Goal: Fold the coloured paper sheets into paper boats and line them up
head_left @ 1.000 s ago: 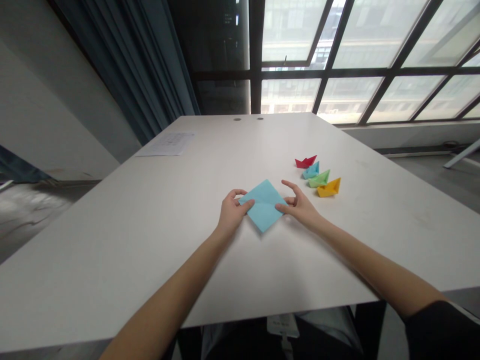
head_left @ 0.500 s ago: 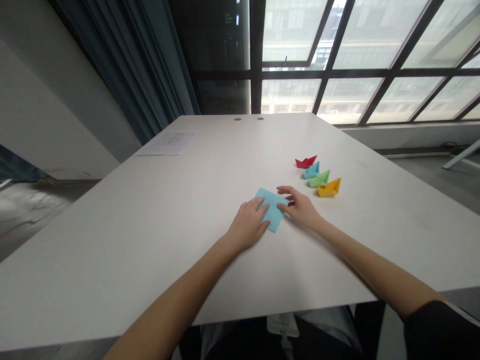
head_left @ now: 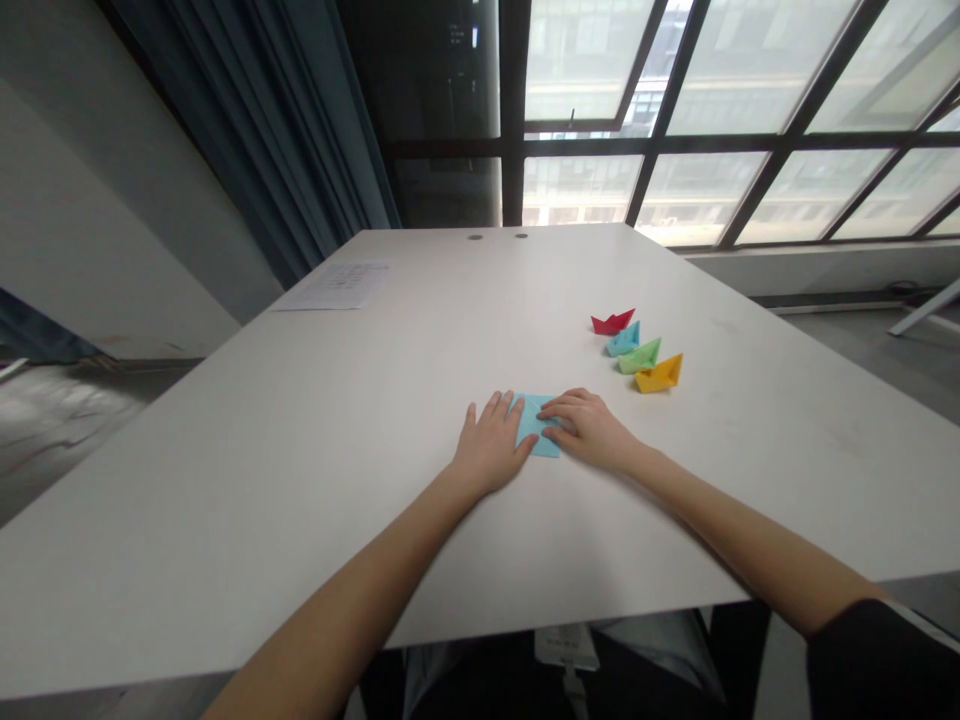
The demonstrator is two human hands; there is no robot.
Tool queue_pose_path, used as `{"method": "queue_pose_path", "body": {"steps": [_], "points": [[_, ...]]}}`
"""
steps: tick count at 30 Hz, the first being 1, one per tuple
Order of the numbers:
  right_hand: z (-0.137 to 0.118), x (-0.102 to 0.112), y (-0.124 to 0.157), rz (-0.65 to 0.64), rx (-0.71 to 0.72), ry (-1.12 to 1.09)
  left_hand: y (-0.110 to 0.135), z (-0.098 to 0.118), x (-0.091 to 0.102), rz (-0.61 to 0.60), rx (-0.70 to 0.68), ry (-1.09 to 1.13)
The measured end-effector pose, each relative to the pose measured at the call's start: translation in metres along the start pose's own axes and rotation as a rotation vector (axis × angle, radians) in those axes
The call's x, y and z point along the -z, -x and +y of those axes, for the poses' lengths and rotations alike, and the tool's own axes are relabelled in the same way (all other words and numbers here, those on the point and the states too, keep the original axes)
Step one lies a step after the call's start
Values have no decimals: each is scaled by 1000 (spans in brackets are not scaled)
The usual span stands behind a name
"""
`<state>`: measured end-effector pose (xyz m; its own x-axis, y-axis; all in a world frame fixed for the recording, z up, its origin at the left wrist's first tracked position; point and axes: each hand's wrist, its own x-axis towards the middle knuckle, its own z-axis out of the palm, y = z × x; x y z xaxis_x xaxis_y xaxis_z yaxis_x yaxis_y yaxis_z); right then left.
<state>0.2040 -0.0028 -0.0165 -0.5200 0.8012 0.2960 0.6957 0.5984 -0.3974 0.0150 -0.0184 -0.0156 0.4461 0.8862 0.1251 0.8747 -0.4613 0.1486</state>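
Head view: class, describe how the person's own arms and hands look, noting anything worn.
The left hand and the right hand are bare: no gloves, rings or watch show. The left forearm is uncovered to the frame edge. The right forearm is bare too, up to a dark sleeve near the elbow.

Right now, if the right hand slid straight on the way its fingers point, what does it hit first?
Most likely the left hand. The right hand lies flat on the blue paper, fingers aimed left, and the left hand's fingers sit just across that paper. The gap looks small, though depth is unclear.
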Motion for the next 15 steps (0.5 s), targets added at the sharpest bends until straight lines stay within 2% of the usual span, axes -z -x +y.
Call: {"method": "queue_pose_path", "body": {"steps": [4, 15], "points": [[0, 2, 1, -30, -16, 34, 0, -5, -5, -81, 6, 26], [-3, 8, 2, -126, -22, 100, 0, -6, -3, -136, 149, -43]]}}
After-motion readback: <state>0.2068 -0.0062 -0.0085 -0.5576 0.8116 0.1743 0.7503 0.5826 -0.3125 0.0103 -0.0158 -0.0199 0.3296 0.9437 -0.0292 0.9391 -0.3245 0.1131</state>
